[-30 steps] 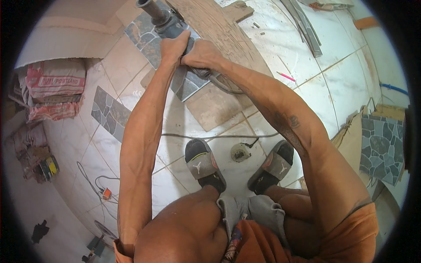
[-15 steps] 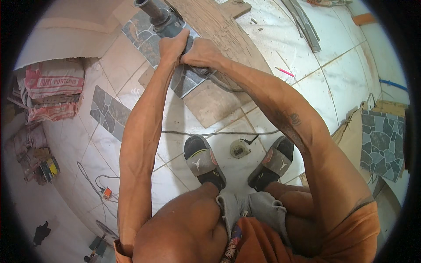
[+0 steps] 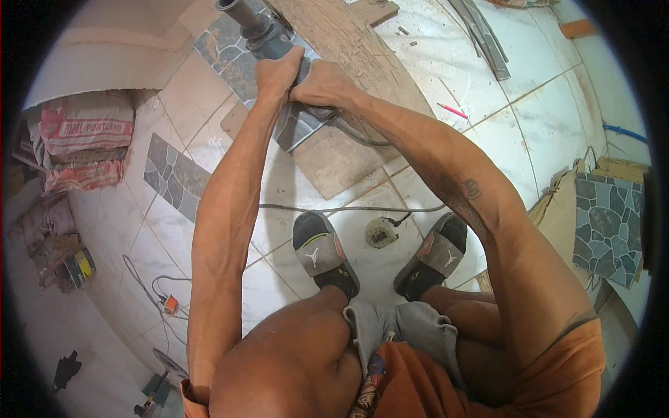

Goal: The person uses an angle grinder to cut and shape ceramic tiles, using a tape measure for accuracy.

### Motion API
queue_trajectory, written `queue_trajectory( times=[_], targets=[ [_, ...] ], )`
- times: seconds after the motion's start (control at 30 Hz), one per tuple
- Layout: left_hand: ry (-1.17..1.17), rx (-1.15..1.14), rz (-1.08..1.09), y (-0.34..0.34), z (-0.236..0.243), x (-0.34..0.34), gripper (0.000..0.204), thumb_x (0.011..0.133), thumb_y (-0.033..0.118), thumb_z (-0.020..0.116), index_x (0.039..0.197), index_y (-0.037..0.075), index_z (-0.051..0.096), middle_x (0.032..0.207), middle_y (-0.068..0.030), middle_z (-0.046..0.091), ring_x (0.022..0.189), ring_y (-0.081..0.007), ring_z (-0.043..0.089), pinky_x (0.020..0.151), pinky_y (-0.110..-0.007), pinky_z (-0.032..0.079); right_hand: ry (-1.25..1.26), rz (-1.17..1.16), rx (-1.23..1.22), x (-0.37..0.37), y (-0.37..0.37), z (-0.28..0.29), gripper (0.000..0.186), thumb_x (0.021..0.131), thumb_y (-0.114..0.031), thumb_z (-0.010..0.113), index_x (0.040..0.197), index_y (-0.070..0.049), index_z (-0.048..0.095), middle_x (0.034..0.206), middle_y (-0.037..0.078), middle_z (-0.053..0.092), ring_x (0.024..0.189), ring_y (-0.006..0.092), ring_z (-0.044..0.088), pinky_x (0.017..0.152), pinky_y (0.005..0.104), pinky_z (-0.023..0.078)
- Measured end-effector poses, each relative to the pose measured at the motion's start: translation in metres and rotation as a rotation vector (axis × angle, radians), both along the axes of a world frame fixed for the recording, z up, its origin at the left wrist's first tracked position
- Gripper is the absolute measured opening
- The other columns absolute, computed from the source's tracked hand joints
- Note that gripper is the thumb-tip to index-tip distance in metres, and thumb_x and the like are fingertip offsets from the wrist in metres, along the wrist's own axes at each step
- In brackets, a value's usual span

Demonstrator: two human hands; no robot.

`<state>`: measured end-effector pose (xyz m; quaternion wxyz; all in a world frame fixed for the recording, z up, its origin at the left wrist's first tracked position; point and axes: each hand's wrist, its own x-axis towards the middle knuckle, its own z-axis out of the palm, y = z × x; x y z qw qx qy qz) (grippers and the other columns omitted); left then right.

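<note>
Both hands grip a dark corded power tool point(image 3: 267, 43), which has an upright cylindrical part, over a grey stone-patterned tile point(image 3: 221, 50) at the top centre. My left hand point(image 3: 279, 73) is closed round the tool's body. Beside it, my right hand point(image 3: 320, 87) is wrapped on the tool too, nearer me. The tile lies on dusty boards point(image 3: 376, 73), and the tool's grey cable point(image 3: 359, 209) runs out toward my feet. A pink pencil point(image 3: 453, 110) lies to the right. The tool's underside is hidden.
Stacked sacks point(image 3: 85, 125) stand at left, near an orange socket point(image 3: 170, 304) with cables. A tile strip point(image 3: 167, 174) lies left of my arms, another tile point(image 3: 606, 226) at right. Long narrow strips point(image 3: 481, 38) lie top right. My sandalled feet point(image 3: 317, 254) flank a round floor fitting point(image 3: 381, 233).
The tool, both hands and the scene shift slightly up in the picture from a second ago, mostly as the view moves. The grip looks the same.
</note>
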<state>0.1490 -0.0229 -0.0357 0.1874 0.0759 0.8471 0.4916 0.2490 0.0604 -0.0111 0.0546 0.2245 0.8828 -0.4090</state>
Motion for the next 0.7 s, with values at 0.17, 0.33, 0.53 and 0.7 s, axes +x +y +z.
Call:
queue_trajectory(
  times=[0.17, 0.33, 0.53, 0.7],
  targets=[
    [0.019, -0.04, 0.0, -0.002, -0.001, 0.0, 0.047, 0.075, 0.036, 0.073, 0.081, -0.011, 0.068, 0.08, -0.0105, 0.066, 0.071, -0.0162, 0.059, 0.063, -0.032, 0.047, -0.031, -0.003, -0.035, 0.001, 0.0, 0.0, 0.067, 0.061, -0.043, 0.07, 0.092, 0.016, 0.067, 0.095, 0.034, 0.066, 0.091, 0.0421, 0.068, 0.08, 0.0425, 0.054],
    [0.002, 0.022, -0.013, 0.0, 0.003, 0.011, 0.049, 0.075, 0.036, 0.073, 0.084, -0.011, 0.069, 0.084, -0.0106, 0.067, 0.072, -0.0173, 0.06, 0.064, -0.033, 0.048, -0.019, -0.001, -0.036, 0.005, 0.003, -0.009, 0.067, 0.061, -0.044, 0.07, 0.09, 0.016, 0.067, 0.091, 0.035, 0.066, 0.089, 0.0427, 0.068, 0.078, 0.0428, 0.054],
    [-0.017, 0.032, -0.007, 0.001, 0.003, 0.016, 0.044, 0.076, 0.034, 0.073, 0.083, -0.009, 0.069, 0.082, -0.0084, 0.067, 0.071, -0.0156, 0.06, 0.063, -0.032, 0.047, 0.003, -0.012, -0.028, 0.007, 0.002, -0.016, 0.067, 0.062, -0.046, 0.07, 0.087, 0.016, 0.067, 0.088, 0.035, 0.066, 0.087, 0.0434, 0.068, 0.077, 0.0428, 0.054],
    [-0.021, 0.035, 0.01, -0.003, -0.002, 0.015, 0.042, 0.077, 0.033, 0.073, 0.083, -0.009, 0.068, 0.081, -0.0076, 0.066, 0.07, -0.0143, 0.059, 0.062, -0.031, 0.047, -0.025, 0.012, -0.029, 0.01, -0.001, -0.01, 0.067, 0.061, -0.046, 0.07, 0.086, 0.015, 0.067, 0.088, 0.034, 0.066, 0.086, 0.0433, 0.068, 0.076, 0.0428, 0.054]
  ],
)
